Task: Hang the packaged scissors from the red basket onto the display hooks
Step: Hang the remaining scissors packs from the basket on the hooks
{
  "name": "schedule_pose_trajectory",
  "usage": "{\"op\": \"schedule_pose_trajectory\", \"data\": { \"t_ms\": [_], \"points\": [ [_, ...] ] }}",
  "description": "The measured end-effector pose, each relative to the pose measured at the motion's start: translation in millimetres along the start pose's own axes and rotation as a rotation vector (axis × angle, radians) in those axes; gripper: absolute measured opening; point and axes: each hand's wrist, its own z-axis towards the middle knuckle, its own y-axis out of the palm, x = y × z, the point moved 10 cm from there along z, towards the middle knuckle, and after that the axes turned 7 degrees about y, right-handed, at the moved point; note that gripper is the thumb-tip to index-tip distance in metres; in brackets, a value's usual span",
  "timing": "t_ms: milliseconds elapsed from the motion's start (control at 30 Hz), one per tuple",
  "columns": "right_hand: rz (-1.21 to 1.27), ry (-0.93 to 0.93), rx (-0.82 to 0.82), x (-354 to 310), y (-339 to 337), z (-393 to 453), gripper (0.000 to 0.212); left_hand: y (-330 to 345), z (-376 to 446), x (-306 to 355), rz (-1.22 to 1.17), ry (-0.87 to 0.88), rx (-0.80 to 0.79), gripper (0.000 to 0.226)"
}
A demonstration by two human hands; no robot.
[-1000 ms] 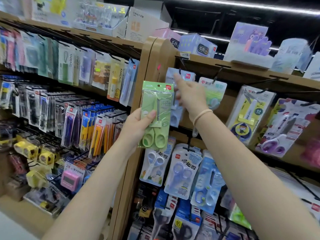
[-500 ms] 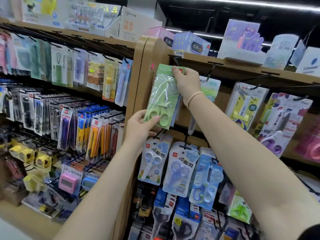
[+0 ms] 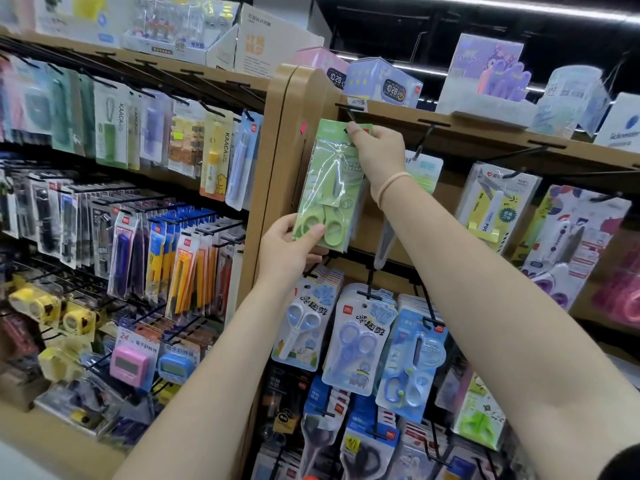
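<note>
Green scissors pkg (image 3: pixel 329 188) is held up against the wooden display rack (image 3: pixel 277 174), at its top left corner, just under the top shelf edge. Pkg top w/ hang hole sits right at the black hook (image 3: pixel 351 114); can't tell if it's threaded on. Right hand (image 3: pixel 377 157) pinches the pkg's top edge, thumb and fingers pressed together on the card. Left hand (image 3: pixel 289 251) pinches the bottom left corner, thumb on front over the scissor handles, fingers behind. Below hang blue scissors packs (image 3: pixel 356 344). Left rack section holds utility knives (image 3: pixel 183 265).
</note>
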Motion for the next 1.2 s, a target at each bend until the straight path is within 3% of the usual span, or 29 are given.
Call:
{"op": "schedule_pose_trajectory", "data": {
  "t_ms": [167, 333, 400, 467, 533, 600, 700, 933, 1067, 1200],
  "points": [
    [-0.027, 0.018, -0.006, 4, -1, 6, 0.026, 2, 2, -4, 0.025, -0.015, 0.008, 0.021],
    [-0.175, -0.053, 0.032, 7, -12, 2, 0.031, -1, -1, -10, 0.055, -0.035, 0.036, 0.029],
    [-0.241, -0.191, 0.083, -5, -21, -8, 0.019, -9, -3, 5, 0.376, 0.128, 0.095, 0.041],
    [-0.41, -0.423, 0.159, -24, -25, -27, 0.034, -3, -14, 32, 0.845, 0.43, 0.157, 0.053],
    [-0.641, -0.613, 0.176, -34, -16, -38, 0.044, 16, -23, 48, 1.056, 0.68, 0.153, 0.058],
    [-0.837, -0.626, 0.092, -24, -1, -33, 0.055, 35, -14, 44, 1.066, 0.734, 0.018, 0.062],
    [-1.059, -0.585, -0.031, -6, 11, -23, 0.067, 53, 10, 21, 0.981, 0.574, -0.207, 0.07],
    [-1.322, -0.542, -0.086, 14, 15, -13, 0.07, 60, 33, -4, 0.935, 0.4, -0.293, 0.066],
    [-1.239, -0.612, -0.045, 12, 3, -33, 0.069, 51, 11, 2, 0.89, 0.45, -0.26, 0.059],
    [-0.817, -0.779, 0.038, 34, -25, -117, 0.053, 20, -64, 9, 0.827, 0.628, -0.068, 0.043]
  ]
}}
